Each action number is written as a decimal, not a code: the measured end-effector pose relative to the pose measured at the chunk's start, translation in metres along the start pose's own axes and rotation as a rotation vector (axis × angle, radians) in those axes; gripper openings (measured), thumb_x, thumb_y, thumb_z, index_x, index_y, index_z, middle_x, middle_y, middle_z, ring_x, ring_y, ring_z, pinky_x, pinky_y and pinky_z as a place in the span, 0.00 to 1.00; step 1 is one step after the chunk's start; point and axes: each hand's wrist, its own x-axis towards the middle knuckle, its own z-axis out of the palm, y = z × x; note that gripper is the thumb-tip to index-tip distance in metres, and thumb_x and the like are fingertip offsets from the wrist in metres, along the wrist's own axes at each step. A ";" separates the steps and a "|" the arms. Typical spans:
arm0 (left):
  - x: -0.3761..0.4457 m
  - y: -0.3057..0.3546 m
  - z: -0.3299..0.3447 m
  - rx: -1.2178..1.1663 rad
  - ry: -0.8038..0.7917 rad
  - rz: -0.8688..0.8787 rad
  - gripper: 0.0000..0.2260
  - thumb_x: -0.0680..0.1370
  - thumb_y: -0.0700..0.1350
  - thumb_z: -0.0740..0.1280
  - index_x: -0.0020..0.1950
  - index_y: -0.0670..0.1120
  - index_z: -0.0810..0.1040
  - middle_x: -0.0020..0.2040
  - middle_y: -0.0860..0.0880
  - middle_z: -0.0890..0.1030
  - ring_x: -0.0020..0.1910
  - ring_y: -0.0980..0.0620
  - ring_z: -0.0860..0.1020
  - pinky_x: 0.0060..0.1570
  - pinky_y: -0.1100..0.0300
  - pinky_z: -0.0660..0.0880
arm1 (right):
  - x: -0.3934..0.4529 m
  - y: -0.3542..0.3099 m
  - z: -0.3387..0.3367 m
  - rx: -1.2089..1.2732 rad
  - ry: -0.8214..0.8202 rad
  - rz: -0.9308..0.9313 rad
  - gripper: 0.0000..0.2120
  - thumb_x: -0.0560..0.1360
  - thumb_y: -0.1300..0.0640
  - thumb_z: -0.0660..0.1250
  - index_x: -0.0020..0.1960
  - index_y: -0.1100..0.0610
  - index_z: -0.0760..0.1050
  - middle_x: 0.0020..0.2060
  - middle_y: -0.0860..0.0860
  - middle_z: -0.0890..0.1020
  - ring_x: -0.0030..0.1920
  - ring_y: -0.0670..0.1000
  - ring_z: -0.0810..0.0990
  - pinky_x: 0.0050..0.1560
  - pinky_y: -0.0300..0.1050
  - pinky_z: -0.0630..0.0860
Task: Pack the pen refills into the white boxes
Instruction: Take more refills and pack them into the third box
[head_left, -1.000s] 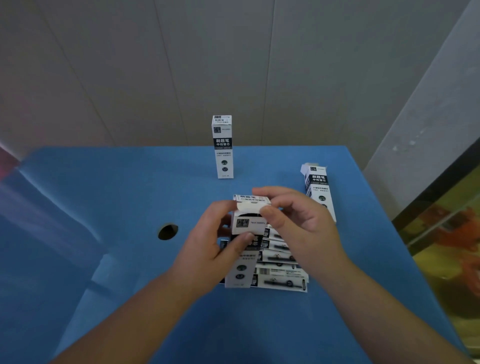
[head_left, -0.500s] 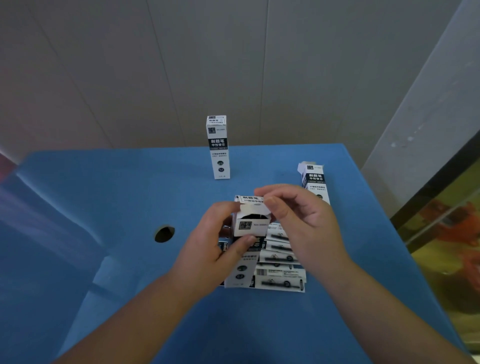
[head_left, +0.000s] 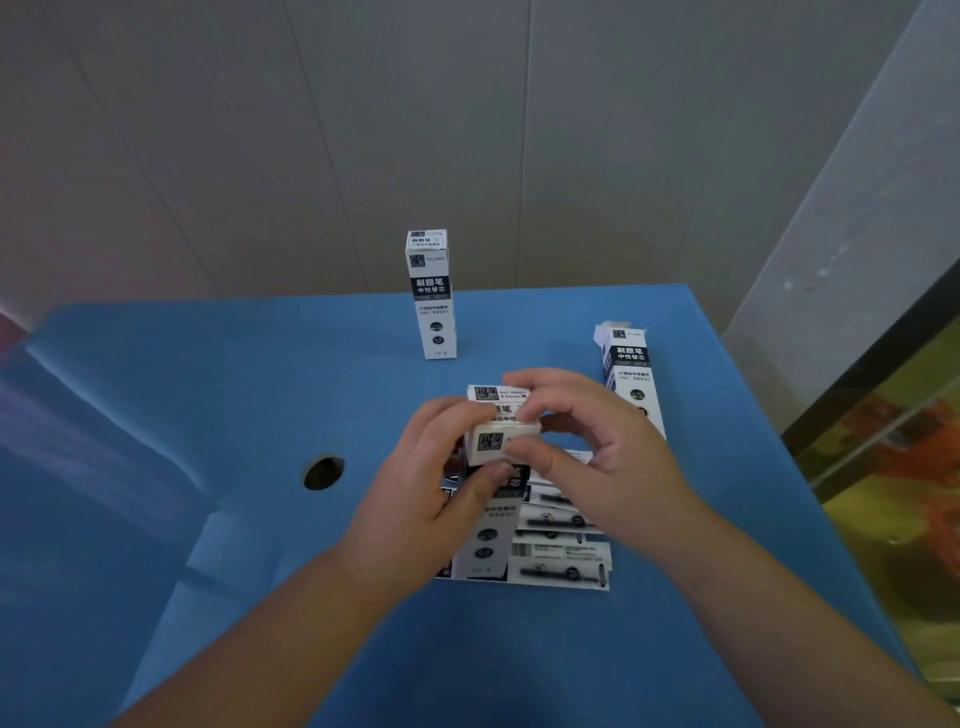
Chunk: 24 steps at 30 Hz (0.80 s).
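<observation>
My left hand (head_left: 431, 493) grips a tall white box (head_left: 491, 519) upright at the middle of the blue table (head_left: 208, 415). My right hand (head_left: 587, 447) pinches the flap at the top end of that box (head_left: 498, 441) between thumb and fingers, and the flap lies almost flat on the box mouth. Under and beside the held box lie several flat white boxes with black print (head_left: 558, 561). No loose refills are visible; the inside of the held box is hidden.
A shut white box (head_left: 431, 296) stands upright at the table's far middle. Another white box (head_left: 631, 379) leans at the right with its top flap up. A round hole (head_left: 323, 472) is in the table, left of my hands. The table's right edge runs close.
My right hand has pushed the top flap of the held box down from standing open to almost flat. The left hand keeps its grip.
</observation>
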 end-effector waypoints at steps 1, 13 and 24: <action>0.001 0.000 0.001 -0.003 0.008 -0.002 0.17 0.81 0.53 0.67 0.69 0.65 0.70 0.64 0.51 0.76 0.61 0.47 0.81 0.56 0.44 0.82 | 0.001 0.000 0.000 -0.007 0.018 0.003 0.05 0.77 0.46 0.71 0.51 0.44 0.78 0.63 0.41 0.79 0.63 0.50 0.80 0.60 0.47 0.79; -0.001 -0.001 0.038 0.054 0.089 -0.312 0.29 0.72 0.60 0.73 0.67 0.75 0.64 0.62 0.66 0.79 0.58 0.63 0.81 0.53 0.51 0.83 | 0.019 -0.003 -0.002 -0.145 0.156 -0.078 0.08 0.76 0.50 0.73 0.54 0.47 0.80 0.62 0.43 0.80 0.60 0.45 0.80 0.59 0.38 0.77; 0.073 -0.034 0.042 0.080 0.104 -0.383 0.28 0.76 0.52 0.77 0.61 0.74 0.64 0.57 0.71 0.75 0.53 0.81 0.73 0.52 0.68 0.73 | -0.014 0.049 -0.065 -0.677 0.159 0.274 0.13 0.77 0.52 0.68 0.61 0.51 0.77 0.59 0.45 0.75 0.58 0.48 0.76 0.57 0.49 0.76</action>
